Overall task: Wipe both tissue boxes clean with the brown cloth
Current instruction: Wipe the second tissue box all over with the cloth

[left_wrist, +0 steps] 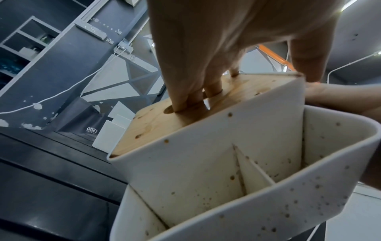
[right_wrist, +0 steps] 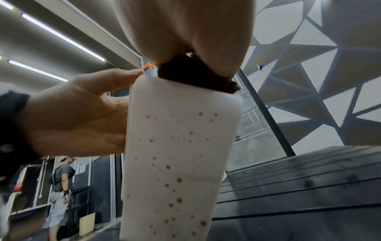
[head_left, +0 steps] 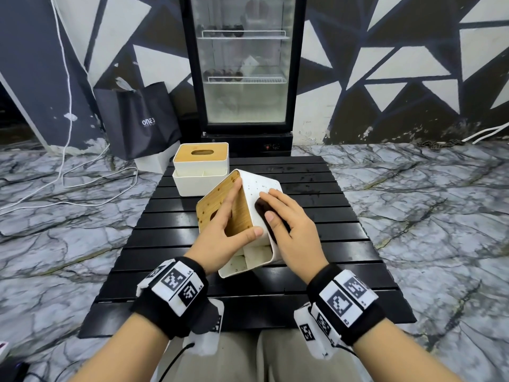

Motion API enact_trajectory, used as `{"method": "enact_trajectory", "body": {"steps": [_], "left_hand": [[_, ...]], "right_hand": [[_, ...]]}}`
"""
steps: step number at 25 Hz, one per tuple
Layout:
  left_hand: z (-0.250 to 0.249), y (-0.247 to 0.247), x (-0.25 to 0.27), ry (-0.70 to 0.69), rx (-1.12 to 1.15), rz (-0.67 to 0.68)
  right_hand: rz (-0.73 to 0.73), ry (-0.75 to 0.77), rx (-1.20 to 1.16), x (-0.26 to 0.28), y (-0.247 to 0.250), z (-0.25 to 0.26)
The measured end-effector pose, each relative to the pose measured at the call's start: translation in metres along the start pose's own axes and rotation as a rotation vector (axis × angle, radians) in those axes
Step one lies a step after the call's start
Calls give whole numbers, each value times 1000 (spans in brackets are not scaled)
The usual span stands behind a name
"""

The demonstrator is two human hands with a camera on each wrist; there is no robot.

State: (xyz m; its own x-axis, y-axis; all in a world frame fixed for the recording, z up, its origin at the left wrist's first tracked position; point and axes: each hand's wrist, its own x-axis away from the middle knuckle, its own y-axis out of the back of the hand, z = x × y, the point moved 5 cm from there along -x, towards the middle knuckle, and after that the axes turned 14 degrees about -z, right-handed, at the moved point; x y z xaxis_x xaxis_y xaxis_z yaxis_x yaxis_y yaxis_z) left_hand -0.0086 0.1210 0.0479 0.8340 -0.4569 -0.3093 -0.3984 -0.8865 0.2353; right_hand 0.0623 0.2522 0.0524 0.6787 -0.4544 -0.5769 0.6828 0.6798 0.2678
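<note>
Two tissue boxes sit on the black slatted table (head_left: 344, 244) in front of me. The near tissue box (head_left: 264, 188) is tipped on its side, its wooden lid (head_left: 237, 216) facing my left and its white wall turned up. My left hand (head_left: 220, 232) holds it: fingers lie flat across the wooden lid with two fingertips (left_wrist: 185, 104) dipping into the slot, and my thumb hooks over the near edge. My right hand (head_left: 289, 221) presses the brown cloth (head_left: 264, 213) flat against the upturned white wall, fingers extended and close together on top of the cloth. That wall and the open compartments at the box's near end carry many small brown specks (right_wrist: 179, 179). The far tissue box (head_left: 201, 166) stands upright beyond the near one, toward the table's far left corner, lid up, apart from my hands. Behind the table stands a glass-door fridge (head_left: 245, 78), with a dark paper bag (head_left: 137, 119) on the floor to its left.
</note>
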Motion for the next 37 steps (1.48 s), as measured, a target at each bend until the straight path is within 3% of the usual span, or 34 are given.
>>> {"method": "enact_trajectory", "body": {"steps": [8,28,37], "left_hand": [[-5,-5,0,35,52,-47],[-6,-2,3,91,219,-15],[-7,-10,1,83,147,26]], "right_hand": [[-16,91,68,34,3,2],[4,43,146,-20,-1,-4],[24,63,147,-31,-2,2]]}}
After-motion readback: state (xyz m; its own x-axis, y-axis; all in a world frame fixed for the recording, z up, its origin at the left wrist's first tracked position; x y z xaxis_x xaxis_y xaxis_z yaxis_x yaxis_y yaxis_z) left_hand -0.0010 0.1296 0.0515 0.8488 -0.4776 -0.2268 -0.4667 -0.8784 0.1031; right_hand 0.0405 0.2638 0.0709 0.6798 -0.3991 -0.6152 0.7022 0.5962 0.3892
